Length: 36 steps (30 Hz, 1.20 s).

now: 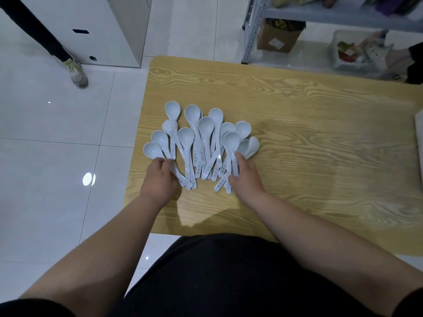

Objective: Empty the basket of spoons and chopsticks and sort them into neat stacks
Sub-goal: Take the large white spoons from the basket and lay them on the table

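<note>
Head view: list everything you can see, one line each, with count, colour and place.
spoons: over a dozen, pale blue-white, fanned in a loose pile on the table's left part, bowls pointing away
table: one, light wood grain, centre and right
flat object: one, pale, at the table's right edge, mostly cut off
floor: white glossy tiles, left
cabinet: one, white, top left
shoe: one, pale, another person's, beside the cabinet
shelf rack: one, grey metal, top right
cardboard box: one, brown, under the rack
clear bin: one, holding mixed items, right of the box
left hand: grips handles at the pile's left
right hand: against handles at the pile's right, grip unclear
</note>
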Tool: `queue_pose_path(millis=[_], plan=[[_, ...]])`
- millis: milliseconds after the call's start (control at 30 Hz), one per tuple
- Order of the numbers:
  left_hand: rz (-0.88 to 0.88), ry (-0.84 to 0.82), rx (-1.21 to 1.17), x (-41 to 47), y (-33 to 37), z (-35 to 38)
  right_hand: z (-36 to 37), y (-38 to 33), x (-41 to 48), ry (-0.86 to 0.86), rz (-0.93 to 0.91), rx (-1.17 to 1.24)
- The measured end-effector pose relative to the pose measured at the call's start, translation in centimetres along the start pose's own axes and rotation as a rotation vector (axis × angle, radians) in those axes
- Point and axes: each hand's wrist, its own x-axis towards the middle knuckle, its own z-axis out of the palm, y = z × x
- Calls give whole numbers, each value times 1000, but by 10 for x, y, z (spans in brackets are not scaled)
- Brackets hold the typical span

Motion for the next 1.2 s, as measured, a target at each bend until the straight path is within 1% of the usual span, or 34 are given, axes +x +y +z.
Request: queue_pose_path(millis=[100, 233, 533, 667, 733, 800, 933, 1033, 1200], plan=[[53, -1, 47, 0, -10, 2, -1, 1, -2, -66, -21, -115], [105, -2, 51, -5, -20, 6, -1, 3, -6, -83, -57, -166], [173, -22, 50, -26, -3, -5, -8, 6, -17, -163, -174, -377], [328, -32, 182, -34, 12, -3, -22, 11, -34, -172, -230, -495], [390, -80, 274, -42, 28, 0, -33, 19, -45, -204, -233, -579], [405, -142, 332, -53, 44, 3, -43, 27, -56, -258, -226, -650], [473, -262, 413, -74, 94, 15, -70, 58, -84, -265, -205, -685], [573, -282, 490, -84, 138, 32, -94, 88, -106, -261, -205, -679], [663, -289, 549, -113, 219, 68, -145, 150, -141, -203, -220, -638]])
